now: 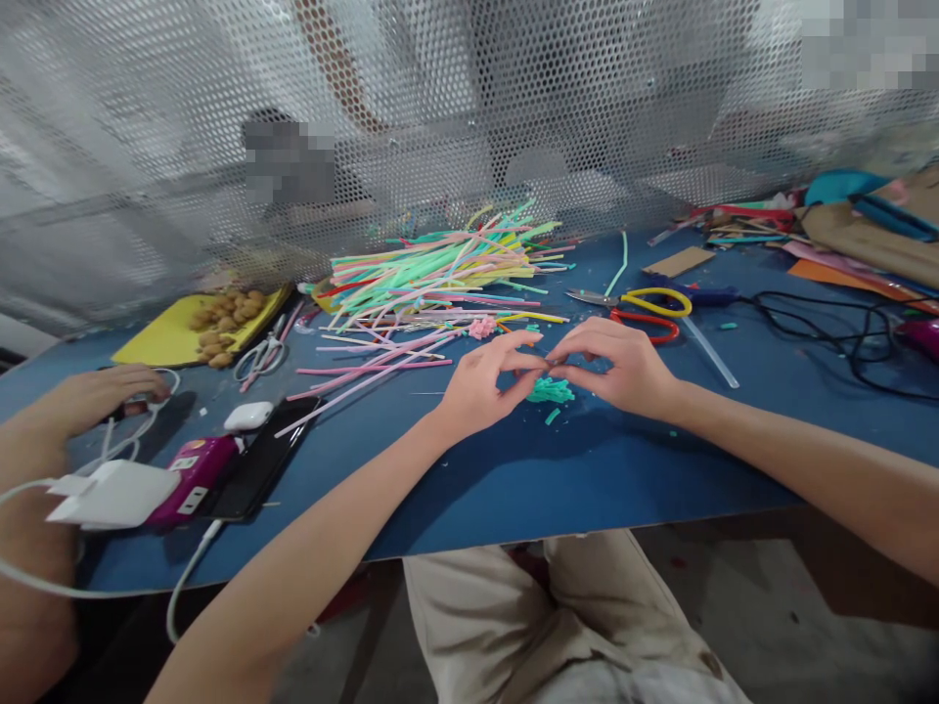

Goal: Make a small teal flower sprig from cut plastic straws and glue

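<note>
Above the blue table, the fingertips of my left hand (488, 381) and my right hand (620, 367) meet in a pinch. Whatever lies between them is too small to make out. Just below my fingers is a small heap of short green cut pieces (552, 391), with one loose green piece (553, 417) in front of it. A pink cluster of short pieces (482, 328) sits beyond my left hand. Scissors with one yellow and one red handle (656, 301) lie open beyond my right hand.
A large pile of coloured pipe cleaners or straws (440, 269) lies at the back. To the left are a phone (268, 464), a purple power strip (195, 479), a white charger (128, 494) and another person's hand (110, 391). Black cable (828, 342) coils at right. Perforated metal (440, 166) stands behind.
</note>
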Tool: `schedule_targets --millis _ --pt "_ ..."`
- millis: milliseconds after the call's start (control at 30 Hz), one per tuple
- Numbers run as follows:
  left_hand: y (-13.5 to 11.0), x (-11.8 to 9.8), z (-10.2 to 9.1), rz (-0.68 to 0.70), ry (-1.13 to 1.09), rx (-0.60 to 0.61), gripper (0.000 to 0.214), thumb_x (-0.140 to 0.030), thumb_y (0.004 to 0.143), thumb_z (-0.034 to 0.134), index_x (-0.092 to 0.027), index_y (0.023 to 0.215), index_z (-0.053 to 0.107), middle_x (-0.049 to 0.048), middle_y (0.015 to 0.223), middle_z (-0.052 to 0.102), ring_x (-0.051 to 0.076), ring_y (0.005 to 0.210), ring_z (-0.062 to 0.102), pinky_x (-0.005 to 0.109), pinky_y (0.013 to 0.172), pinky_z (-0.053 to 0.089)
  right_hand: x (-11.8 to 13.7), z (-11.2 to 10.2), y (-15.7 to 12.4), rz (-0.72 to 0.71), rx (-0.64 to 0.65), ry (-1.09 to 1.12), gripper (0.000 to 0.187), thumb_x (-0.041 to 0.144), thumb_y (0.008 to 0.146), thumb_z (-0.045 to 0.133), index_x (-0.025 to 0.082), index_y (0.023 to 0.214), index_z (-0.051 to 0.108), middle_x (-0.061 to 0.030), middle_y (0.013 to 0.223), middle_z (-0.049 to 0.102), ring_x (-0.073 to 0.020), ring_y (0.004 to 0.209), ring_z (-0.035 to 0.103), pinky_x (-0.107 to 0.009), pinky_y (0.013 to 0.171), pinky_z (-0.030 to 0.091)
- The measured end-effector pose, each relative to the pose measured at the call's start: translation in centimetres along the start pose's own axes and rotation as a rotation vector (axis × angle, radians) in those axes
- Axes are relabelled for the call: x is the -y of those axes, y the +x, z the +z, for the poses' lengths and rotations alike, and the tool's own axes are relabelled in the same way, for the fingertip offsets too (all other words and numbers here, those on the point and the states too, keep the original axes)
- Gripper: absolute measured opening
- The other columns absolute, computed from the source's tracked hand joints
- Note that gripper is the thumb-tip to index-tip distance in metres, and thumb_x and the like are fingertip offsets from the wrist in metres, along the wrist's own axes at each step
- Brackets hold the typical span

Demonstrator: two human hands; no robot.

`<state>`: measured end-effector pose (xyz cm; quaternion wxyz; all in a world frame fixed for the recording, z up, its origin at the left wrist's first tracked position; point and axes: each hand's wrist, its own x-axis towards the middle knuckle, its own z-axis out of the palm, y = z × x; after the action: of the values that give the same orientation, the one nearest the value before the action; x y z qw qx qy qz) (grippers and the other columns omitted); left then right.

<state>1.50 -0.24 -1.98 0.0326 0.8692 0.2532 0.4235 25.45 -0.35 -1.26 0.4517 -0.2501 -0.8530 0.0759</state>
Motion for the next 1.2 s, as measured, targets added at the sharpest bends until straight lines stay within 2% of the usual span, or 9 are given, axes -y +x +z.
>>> schedule_targets --millis 233,333,467,600,800,967,1033,1133,1200 --pt "0.27 -0.05 0.01 0.142 0.174 -0.073 0.032 -0.020 0.095 0.067 -0.023 0.126 0.058 0.0039 0.098 0.081 0.016 0.081 0.078 0.030 0.075 0.053 0.20 0.13 0.02 0.022 -0.017 0.034 0.010 0.033 0.095 0.070 0.023 0.097 0.073 -0.0065 0.094 0.075 -0.0199 0.087 0.068 -0.035 0.075 0.055" --pt "0.43 -0.34 -0.23 0.176 0.226 -0.031 0.029 -0.022 0.096 0.065 -0.024 0.124 0.058 0.0033 0.101 0.081 0.014 0.074 0.077 0.029 0.070 0.049 0.33 0.06 0.01 0.049 0.012 0.066 0.011 0.034 0.095 0.070 0.023 0.093 0.072 -0.0059 0.090 0.074 -0.0190 0.082 0.066 -0.034 0.071 0.054" --pt "0.53 -0.56 -0.53 0.214 0.256 0.021 0.039 -0.023 0.097 0.064 -0.025 0.133 0.052 -0.0025 0.084 0.081 0.014 0.072 0.076 0.028 0.067 0.045 0.34 -0.02 -0.09 0.087 0.094 0.101 0.010 0.032 0.096 0.067 0.023 0.092 0.069 -0.0049 0.090 0.072 -0.0172 0.077 0.062 -0.032 0.068 0.050" --pt "0.56 -0.32 -0.63 0.271 0.302 0.036 0.043 -0.023 0.096 0.065 -0.024 0.137 0.049 -0.0006 0.091 0.082 0.015 0.073 0.076 0.029 0.070 0.046 0.37 0.04 -0.23 0.105 0.148 0.082 0.009 0.030 0.098 0.062 0.021 0.095 0.063 -0.0048 0.092 0.069 -0.0158 0.075 0.059 -0.031 0.070 0.048" --pt "0.56 0.01 -0.74 0.234 0.304 0.050 0.041 -0.023 0.098 0.062 -0.024 0.137 0.052 -0.0012 0.092 0.082 0.015 0.074 0.075 0.030 0.072 0.046 0.02 0.29 -0.25 0.121 0.181 0.014 0.013 0.030 0.103 0.051 0.021 0.095 0.057 -0.0058 0.091 0.066 -0.0153 0.073 0.056 -0.031 0.068 0.045" --pt "0.55 -0.18 -0.81 0.202 0.283 0.062 0.042 -0.021 0.097 0.063 -0.024 0.137 0.051 -0.0021 0.094 0.082 0.014 0.074 0.075 0.029 0.074 0.047 -0.28 0.28 -0.13 0.136 0.101 0.049 0.015 0.029 0.102 0.051 0.020 0.099 0.063 -0.0077 0.096 0.070 -0.0185 0.085 0.062 -0.033 0.077 0.049" --pt "0.53 -0.24 -0.81 0.196 0.266 0.069 0.046 -0.021 0.097 0.063 -0.023 0.140 0.048 -0.0026 0.091 0.082 0.014 0.077 0.076 0.029 0.073 0.047 -0.17 0.09 -0.14 0.160 0.091 0.048 0.017 0.029 0.101 0.053 0.020 0.098 0.067 -0.0057 0.090 0.072 -0.0162 0.076 0.062 -0.030 0.070 0.048" --pt "0.50 -0.11 -0.79 0.176 0.236 0.074 0.046 -0.020 0.096 0.062 -0.022 0.140 0.048 -0.0022 0.091 0.082 0.014 0.082 0.077 0.029 0.074 0.048 -0.07 -0.27 -0.20 0.215 0.068 0.021 0.021 0.030 0.101 0.055 0.019 0.089 0.069 -0.0006 0.070 0.068 -0.0113 0.056 0.053 -0.028 0.057 0.042" --pt "0.47 0.08 -0.78 0.165 0.211 0.062 0.045 -0.019 0.095 0.063 -0.023 0.138 0.050 -0.0021 0.092 0.082 0.015 0.082 0.077 0.029 0.075 0.050 -0.19 -0.47 -0.22 0.220 0.035 -0.001 0.016 0.031 0.099 0.059 0.019 0.099 0.070 -0.0002 0.074 0.070 -0.0102 0.053 0.049 -0.028 0.056 0.042"
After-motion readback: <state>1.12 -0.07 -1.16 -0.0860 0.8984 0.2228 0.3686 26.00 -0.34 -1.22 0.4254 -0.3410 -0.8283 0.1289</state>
